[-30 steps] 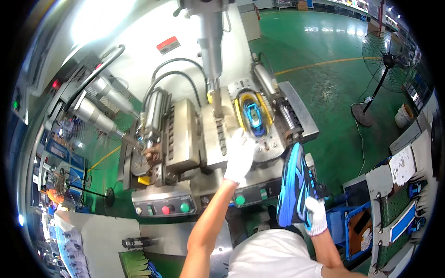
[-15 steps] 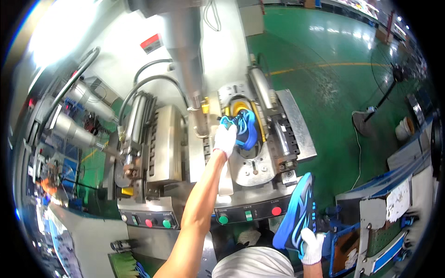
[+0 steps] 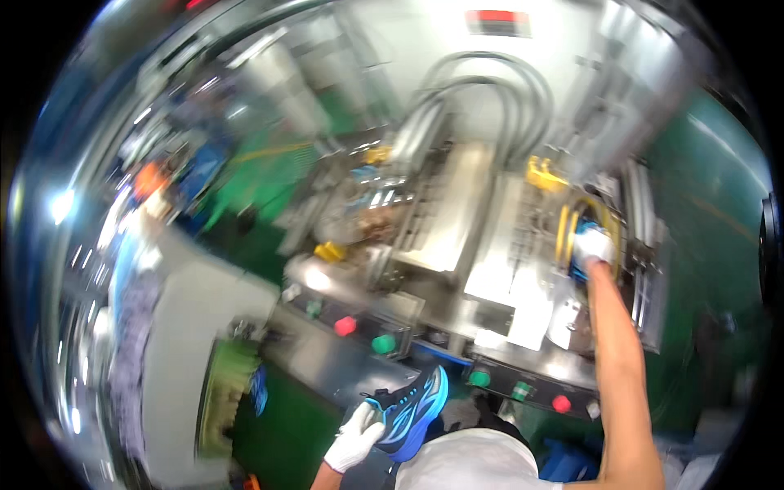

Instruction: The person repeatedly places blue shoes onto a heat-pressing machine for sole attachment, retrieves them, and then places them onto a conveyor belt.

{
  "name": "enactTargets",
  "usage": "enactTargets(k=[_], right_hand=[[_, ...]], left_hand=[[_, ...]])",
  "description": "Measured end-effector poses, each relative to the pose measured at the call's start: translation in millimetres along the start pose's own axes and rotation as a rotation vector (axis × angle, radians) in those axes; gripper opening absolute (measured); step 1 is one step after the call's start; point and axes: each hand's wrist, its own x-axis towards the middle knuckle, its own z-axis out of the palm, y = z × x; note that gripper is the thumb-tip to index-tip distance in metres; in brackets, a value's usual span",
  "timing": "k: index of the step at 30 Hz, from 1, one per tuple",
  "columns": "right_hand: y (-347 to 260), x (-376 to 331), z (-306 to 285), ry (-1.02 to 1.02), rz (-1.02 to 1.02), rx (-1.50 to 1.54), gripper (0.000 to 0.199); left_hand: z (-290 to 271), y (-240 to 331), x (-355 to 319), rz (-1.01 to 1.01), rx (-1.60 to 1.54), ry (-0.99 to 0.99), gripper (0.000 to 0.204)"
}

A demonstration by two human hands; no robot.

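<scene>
My gloved left hand (image 3: 355,437) grips a black and blue sneaker (image 3: 412,415) by its heel end, low and close to my body. To the right, my gloved right hand (image 3: 594,245) is on a second blue sneaker (image 3: 581,260) inside the right station of a metal pressing machine (image 3: 510,302). Yellow guards (image 3: 563,233) stand around this shoe. The right glove covers most of the shoe, and blur hides its fingers in part. My right forearm reaches straight forward over the machine's front edge.
Green and red buttons (image 3: 384,344) line the machine's front panels. A left station (image 3: 359,216) with yellow parts stands beside the metal housing (image 3: 449,216). Black hoses (image 3: 498,82) arch behind. At the left are a pale table (image 3: 192,298) and a green tray (image 3: 220,392).
My left hand has left the machine and now holds a sneaker low at the left. My right hand has gone from the lower right to the right station with its sneaker. The view has swung left.
</scene>
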Motion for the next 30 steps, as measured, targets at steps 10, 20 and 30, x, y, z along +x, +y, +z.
enactTargets(k=[10,20,30], right_hand=[[98.3,52.3,58.5,-0.11,0.146,1.096,0.036],[-154.3,-377.2,10.0,-0.028,-0.517,0.544,0.072],[-111.7,-418.4,20.9,-0.146,-0.494,-0.118,0.103]], left_hand=[[-4.7,-257.0,53.8,-0.267,0.389,0.957,0.079],[-21.6,-241.5,79.7,0.038,0.165,0.773,0.077],[-370.0,-341.5,37.2,0.043,0.448,1.168,0.056]])
